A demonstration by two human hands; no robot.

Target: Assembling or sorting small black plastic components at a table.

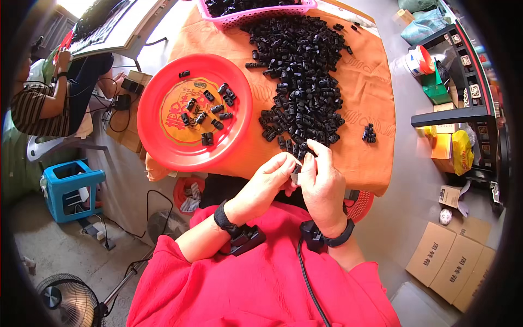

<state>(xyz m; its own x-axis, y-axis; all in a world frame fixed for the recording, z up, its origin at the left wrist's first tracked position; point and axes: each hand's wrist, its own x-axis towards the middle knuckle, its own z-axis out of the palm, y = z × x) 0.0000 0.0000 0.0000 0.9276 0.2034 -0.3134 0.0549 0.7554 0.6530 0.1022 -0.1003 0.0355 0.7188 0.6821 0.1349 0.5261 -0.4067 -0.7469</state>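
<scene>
While both hands meet at the near edge of the orange cloth-covered table (pixel 376 109), the left hand (pixel 269 180) and the right hand (pixel 321 177) are closed fingertip to fingertip on one small black moulded plastic clip part (pixel 297 173), which sits between the two thumbs and is largely hidden by them. Whether it is one piece or two being pressed together cannot be told.

Just beyond the right hand's fingertips lies the loose heap of identical black plastic parts (pixel 305 82), running away toward a pink perforated plastic basket (pixel 256 16). Ahead and to the outside of the left hand sits the round red plastic tray (pixel 163 147), holding a scatter of the same parts.

Judgement: the grip is a firm pinch on both sides. To do the step well, the part should be kept square between the thumbs, pressure applied evenly, and the work held over the cloth so a dropped piece stays on the table rather than falling to the floor.
</scene>
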